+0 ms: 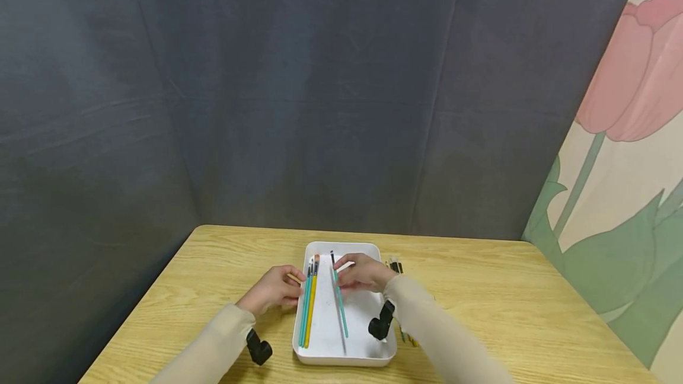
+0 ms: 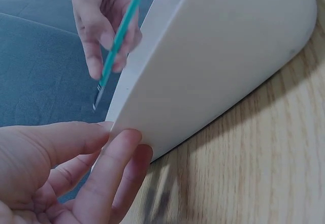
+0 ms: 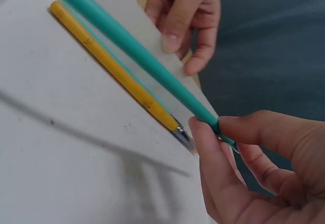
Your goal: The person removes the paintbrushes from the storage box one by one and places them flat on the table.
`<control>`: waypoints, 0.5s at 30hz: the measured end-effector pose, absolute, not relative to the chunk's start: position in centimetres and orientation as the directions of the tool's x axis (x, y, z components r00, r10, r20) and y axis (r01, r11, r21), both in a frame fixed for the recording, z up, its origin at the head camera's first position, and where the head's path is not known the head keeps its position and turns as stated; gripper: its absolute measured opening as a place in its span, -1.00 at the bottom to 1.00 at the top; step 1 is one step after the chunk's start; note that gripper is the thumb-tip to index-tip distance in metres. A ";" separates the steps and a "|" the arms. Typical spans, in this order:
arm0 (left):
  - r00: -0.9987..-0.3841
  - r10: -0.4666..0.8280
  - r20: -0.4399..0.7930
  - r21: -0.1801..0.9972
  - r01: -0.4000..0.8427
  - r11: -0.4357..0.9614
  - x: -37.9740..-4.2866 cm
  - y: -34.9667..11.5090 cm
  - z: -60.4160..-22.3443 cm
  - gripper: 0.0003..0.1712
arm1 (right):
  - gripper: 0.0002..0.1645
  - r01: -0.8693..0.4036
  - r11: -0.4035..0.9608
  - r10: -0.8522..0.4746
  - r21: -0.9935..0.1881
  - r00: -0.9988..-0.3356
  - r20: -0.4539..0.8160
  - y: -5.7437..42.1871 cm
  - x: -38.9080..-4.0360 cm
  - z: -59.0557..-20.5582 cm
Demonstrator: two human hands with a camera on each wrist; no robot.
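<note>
My right hand [image 1: 364, 272] pinches a teal paintbrush [image 1: 342, 308] near its bristle end, between thumb and fingers. The brush slants over the inside of a white tray [image 1: 347, 361], and its shadow falls on the tray floor. Along the tray's left wall lie a yellow paintbrush [image 1: 310, 320] and teal paintbrushes [image 1: 303, 320], side by side with bristles at the far end. At the left rim, my left hand [image 1: 274, 289] holds the tray's edge; the left wrist view shows its fingertips [image 2: 129, 137] against the outer wall.
More brushes [image 1: 396, 266] lie on the wooden table [image 1: 480, 301] just right of the tray, partly hidden by my right forearm. A dark curtain [image 1: 320, 105] hangs behind the table, and a tulip-patterned wall [image 1: 629, 194] is at the right.
</note>
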State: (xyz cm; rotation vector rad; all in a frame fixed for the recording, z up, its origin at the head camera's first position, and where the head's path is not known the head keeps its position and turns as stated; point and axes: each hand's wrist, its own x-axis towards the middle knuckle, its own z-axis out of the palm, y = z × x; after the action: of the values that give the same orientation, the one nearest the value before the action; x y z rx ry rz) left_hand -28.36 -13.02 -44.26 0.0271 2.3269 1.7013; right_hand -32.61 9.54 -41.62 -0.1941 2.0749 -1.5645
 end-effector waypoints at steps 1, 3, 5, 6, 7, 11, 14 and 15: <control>-0.967 0.161 -0.196 0.938 -0.137 0.318 -28.3 -13.0 -44.2 -0.72 | -0.55 0.191 0.313 -0.421 -0.930 -0.850 -0.316 9.9 -32.5 -41.5; -0.968 0.159 -0.196 0.937 -0.137 0.320 -28.3 -13.0 -44.2 -0.72 | -0.54 0.182 0.298 -0.432 -0.937 -0.850 -0.302 10.5 -32.4 -41.2; -0.968 0.160 -0.194 0.938 -0.135 0.319 -28.3 -13.1 -44.3 -0.72 | -0.52 0.173 0.286 -0.448 -0.943 -0.845 -0.291 11.2 -32.2 -41.0; -0.968 0.162 -0.193 0.938 -0.134 0.319 -28.3 -13.1 -44.4 -0.72 | -0.51 0.171 0.280 -0.454 -0.945 -0.843 -0.287 11.6 -32.1 -40.9; -0.968 0.164 -0.192 0.939 -0.132 0.317 -28.4 -13.1 -44.4 -0.72 | -0.52 0.170 0.278 -0.457 -0.945 -0.842 -0.286 12.0 -32.0 -40.8; -0.968 0.167 -0.185 0.939 -0.125 0.319 -28.4 -13.1 -44.5 -0.72 | -0.54 0.157 0.242 -0.479 -0.958 -0.839 -0.259 13.7 -31.5 -40.3; -0.970 0.163 -0.182 0.938 -0.122 0.324 -28.4 -13.1 -44.5 -0.72 | -0.54 0.138 0.214 -0.502 -0.967 -0.834 -0.230 15.3 -31.3 -40.1; -0.970 0.161 -0.182 0.937 -0.122 0.326 -28.4 -13.1 -44.5 -0.72 | -0.53 0.130 0.213 -0.506 -0.968 -0.833 -0.223 15.8 -31.3 -40.0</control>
State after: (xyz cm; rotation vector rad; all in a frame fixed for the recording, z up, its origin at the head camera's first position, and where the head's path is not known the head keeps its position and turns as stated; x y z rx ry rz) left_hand -28.37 -13.10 -44.46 0.0352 2.3499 1.6940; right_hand -31.26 15.79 -40.00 -0.3465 1.9905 -1.6649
